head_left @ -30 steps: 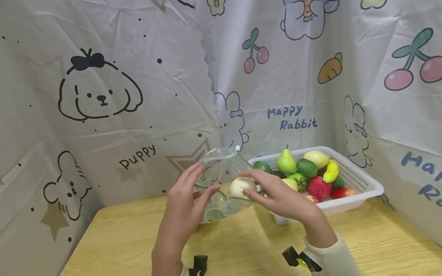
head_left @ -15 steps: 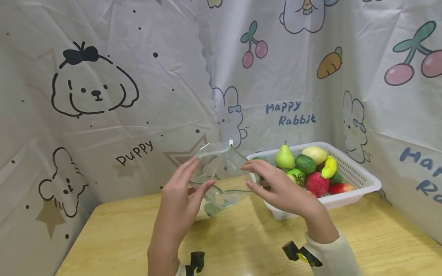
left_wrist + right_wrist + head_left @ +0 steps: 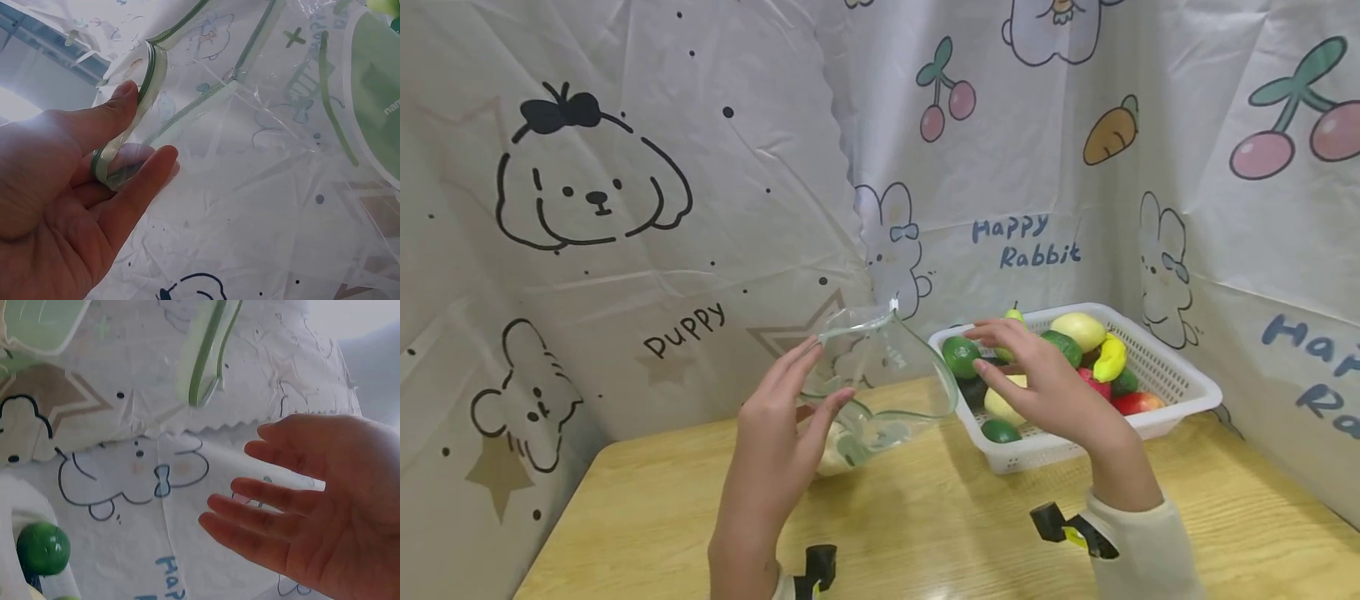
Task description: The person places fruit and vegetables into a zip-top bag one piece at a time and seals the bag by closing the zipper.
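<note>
A clear zip bag [image 3: 887, 429] with green edges stands gaping in front of me, a pale round thing [image 3: 833, 461] low inside it. My left hand [image 3: 778, 442] holds the bag's near left rim. In the left wrist view, the thumb and fingers of my left hand [image 3: 81, 175] curl round the green zip strip [image 3: 149, 78]. My right hand [image 3: 1052, 383] hovers over the fruit basket's left part, fingers apart around nothing. The right wrist view shows my right hand [image 3: 300, 506] with its fingers extended, away from the bag's edge [image 3: 203, 381].
A white basket [image 3: 1198, 398] at the right holds a green round fruit [image 3: 960, 357], a pale yellow fruit [image 3: 1000, 402], a yellow banana-shaped piece [image 3: 1110, 358], a red-orange fruit [image 3: 1138, 403] and others. A printed cloth [image 3: 760, 167] hangs behind the wooden table [image 3: 925, 525].
The pale round fruit in my right hand went into the bag and left the fingers. My right hand then moved right, from the bag's mouth to the basket. My left hand kept hold of the bag.
</note>
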The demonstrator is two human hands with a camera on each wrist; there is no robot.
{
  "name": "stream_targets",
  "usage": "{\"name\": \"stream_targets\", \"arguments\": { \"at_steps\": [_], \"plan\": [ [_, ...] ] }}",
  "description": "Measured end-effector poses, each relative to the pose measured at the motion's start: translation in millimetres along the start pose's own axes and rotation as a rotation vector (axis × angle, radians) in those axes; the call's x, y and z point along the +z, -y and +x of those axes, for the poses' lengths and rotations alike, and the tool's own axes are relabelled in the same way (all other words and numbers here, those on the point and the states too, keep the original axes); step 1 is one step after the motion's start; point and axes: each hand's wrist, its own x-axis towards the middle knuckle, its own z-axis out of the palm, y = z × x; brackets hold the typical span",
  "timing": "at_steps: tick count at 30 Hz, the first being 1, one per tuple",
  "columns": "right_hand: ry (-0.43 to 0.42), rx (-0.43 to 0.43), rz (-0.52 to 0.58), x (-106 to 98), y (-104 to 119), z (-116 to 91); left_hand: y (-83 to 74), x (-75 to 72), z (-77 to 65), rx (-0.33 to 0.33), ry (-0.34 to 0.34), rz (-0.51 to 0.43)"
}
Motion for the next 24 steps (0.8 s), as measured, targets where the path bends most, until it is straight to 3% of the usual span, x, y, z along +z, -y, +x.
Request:
{"name": "stream_targets", "arguments": {
  "at_steps": [6, 10, 15, 24],
  "plan": [
    [-0.01, 0.143, -0.153, -10, -19, -5, 0.0, 0.6, 0.8, 0.018, 0.011, 0.005],
    [0.054, 0.28, -0.246, -12, -27, -9, -0.7, 0.8, 0.3, 0.013, 0.022, 0.015],
    [0.156, 0.41, -0.254, -8, -40, -12, -1.3, -0.3, 0.3, 0.005, 0.029, 0.019],
    [0.338, 0.482, -0.261, 15, -66, -12, -0.5, -2.6, -1.0, -0.023, 0.038, 0.024]
  ]
}}
